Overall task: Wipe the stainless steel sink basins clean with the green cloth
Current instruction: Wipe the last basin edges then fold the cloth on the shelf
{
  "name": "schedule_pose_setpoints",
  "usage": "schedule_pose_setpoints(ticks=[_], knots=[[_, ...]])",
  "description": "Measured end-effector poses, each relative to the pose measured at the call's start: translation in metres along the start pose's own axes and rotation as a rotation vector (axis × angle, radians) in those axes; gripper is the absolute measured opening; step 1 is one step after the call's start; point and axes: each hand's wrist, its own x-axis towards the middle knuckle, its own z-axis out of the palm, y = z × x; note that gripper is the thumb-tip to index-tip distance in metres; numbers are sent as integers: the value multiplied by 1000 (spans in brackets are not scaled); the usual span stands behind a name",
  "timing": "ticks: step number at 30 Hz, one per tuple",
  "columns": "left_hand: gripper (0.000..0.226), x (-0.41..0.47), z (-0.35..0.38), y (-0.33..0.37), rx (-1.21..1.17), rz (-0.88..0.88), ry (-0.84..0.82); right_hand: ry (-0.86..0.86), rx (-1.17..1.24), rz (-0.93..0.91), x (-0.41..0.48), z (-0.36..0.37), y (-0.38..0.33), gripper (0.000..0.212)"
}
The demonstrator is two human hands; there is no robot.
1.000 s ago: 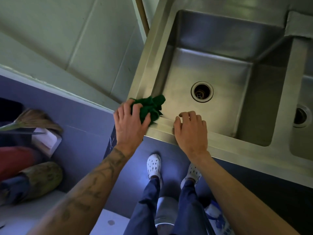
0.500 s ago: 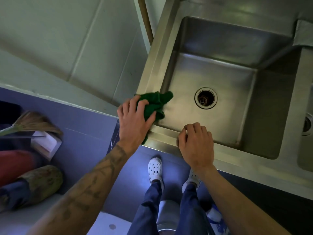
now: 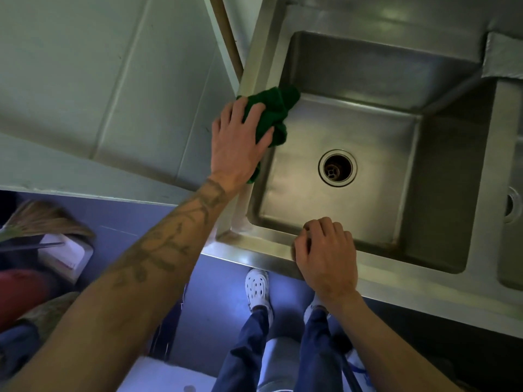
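Left hand (image 3: 240, 142) fingers clamp cloth (image 3: 273, 113) on sink (image 3: 424, 290) rim at 10 o'clock, right hand (image 3: 325, 256) curled empty on front edge; next, sweep down into basin.

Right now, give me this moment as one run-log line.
left hand: pressing green cloth on basin's left rim | right hand: braced on front rim, empty | basin: empty | drain: open
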Motion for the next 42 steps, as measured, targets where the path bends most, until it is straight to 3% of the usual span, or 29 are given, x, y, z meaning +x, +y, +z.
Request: schedule_pose_setpoints(ticks=[8,14,21,26,34,42], knots=[[54,71,4,10,3,3,-8,41,-13,1,-1,-2,-1,23],[50,36,6,7,41,34,38,39,-1,-6,-1,-4,-2,22],[57,114,10,22,62,22,2,43,6,7,-1,-3,-1,21],[54,97,14,20,89,55,34,23,21,13,0,-2,-2,22],[61,147,15,22,12,54,-45,55,25,13,-1,-3,-2,20],[52,73,3,7,-95,48,-14,19,30,27,-1,-4,-2,21]])
